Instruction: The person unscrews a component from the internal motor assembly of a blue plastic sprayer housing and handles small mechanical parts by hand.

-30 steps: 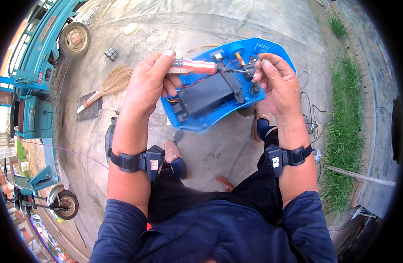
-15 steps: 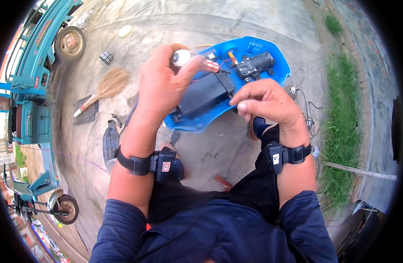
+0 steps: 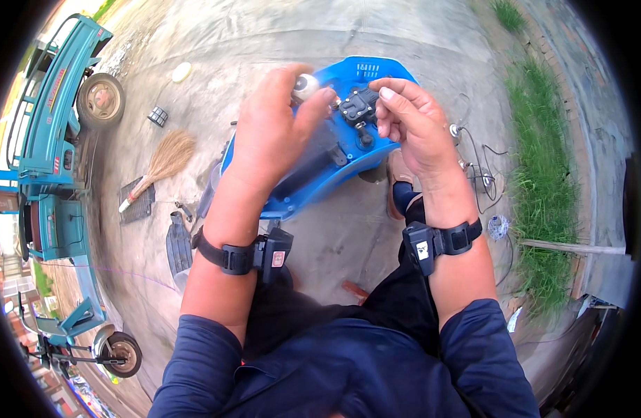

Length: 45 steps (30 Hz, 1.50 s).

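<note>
My left hand (image 3: 271, 125) is closed around a small white rounded thing with a dark spot on its end (image 3: 306, 86); its kind is not clear. Off to the right, my right hand (image 3: 412, 118) has thumb and forefinger drawn together in a pinch, and whatever may be between them does not show. Both hands are over a blue plastic housing (image 3: 365, 66) on the ground. Inside it sits a black pump (image 3: 359, 106), close by the right fingertips. A dark box-shaped part (image 3: 303, 164) lies nearer to me in the housing, partly hidden by my left hand and blurred.
A straw broom (image 3: 168, 159) rests over a dark grate (image 3: 138, 202) on the left. Beyond stands a teal three-wheeled cart (image 3: 48, 139). Loose black cable (image 3: 489, 182) lies at the right, beside a grass strip (image 3: 540, 160). A reddish piece (image 3: 355, 291) lies between my feet.
The blue housing has swung round and shifted left, its pump moving left too. My right hand has risen toward the far side. My left hand has moved slightly right, still holding the white thing.
</note>
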Tool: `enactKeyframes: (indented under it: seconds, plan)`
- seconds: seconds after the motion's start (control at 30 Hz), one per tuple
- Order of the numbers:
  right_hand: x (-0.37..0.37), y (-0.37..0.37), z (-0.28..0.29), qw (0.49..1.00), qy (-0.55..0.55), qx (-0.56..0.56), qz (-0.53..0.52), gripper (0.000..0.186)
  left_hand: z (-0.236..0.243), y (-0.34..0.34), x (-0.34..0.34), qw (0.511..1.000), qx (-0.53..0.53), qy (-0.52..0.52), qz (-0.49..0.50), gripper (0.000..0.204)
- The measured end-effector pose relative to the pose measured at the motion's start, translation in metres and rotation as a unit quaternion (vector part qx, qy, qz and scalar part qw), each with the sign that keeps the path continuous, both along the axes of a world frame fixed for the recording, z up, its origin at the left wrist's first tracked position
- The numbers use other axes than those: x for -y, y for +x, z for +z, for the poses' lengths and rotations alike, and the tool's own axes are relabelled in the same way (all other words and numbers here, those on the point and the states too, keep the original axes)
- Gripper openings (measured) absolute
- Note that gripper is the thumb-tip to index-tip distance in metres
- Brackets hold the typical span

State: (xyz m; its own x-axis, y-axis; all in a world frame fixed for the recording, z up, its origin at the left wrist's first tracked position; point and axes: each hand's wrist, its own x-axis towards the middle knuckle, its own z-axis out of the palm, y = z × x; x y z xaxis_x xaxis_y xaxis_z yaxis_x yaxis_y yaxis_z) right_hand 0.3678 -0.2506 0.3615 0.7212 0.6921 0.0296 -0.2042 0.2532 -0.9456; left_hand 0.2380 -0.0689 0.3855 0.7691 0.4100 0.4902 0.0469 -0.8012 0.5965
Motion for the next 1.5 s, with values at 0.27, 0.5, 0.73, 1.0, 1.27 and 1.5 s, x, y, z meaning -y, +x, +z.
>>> enactKeyframes:
  seconds: [0.27,0.5,0.73,1.0,1.27,1.5]
  plan:
    - [0.003,0.002,0.003,1.000,0.006,0.001,-0.022,0.026,0.002,0.008,0.008,0.999,-0.014,-0.029,-0.034,0.034]
    - [0.002,0.003,0.001,0.998,0.024,-0.008,-0.054,0.027,0.000,0.008,0.005,0.999,0.010,-0.046,-0.005,0.040]
    - [0.002,0.006,0.000,0.997,0.032,-0.018,-0.062,0.026,0.013,0.001,0.008,0.991,0.048,-0.123,-0.021,0.040]
    - [-0.004,0.000,0.002,0.995,-0.049,-0.004,-0.084,0.023,0.030,-0.014,-0.010,0.980,0.096,-0.173,0.004,0.042]
    - [-0.009,-0.008,0.005,0.988,-0.150,0.042,0.004,0.030,0.048,-0.029,-0.021,0.942,0.192,-0.277,-0.007,0.043]
    - [-0.005,-0.010,0.012,0.981,-0.096,-0.042,0.163,0.034,0.055,-0.035,-0.020,0.921,0.231,-0.313,-0.001,0.037]
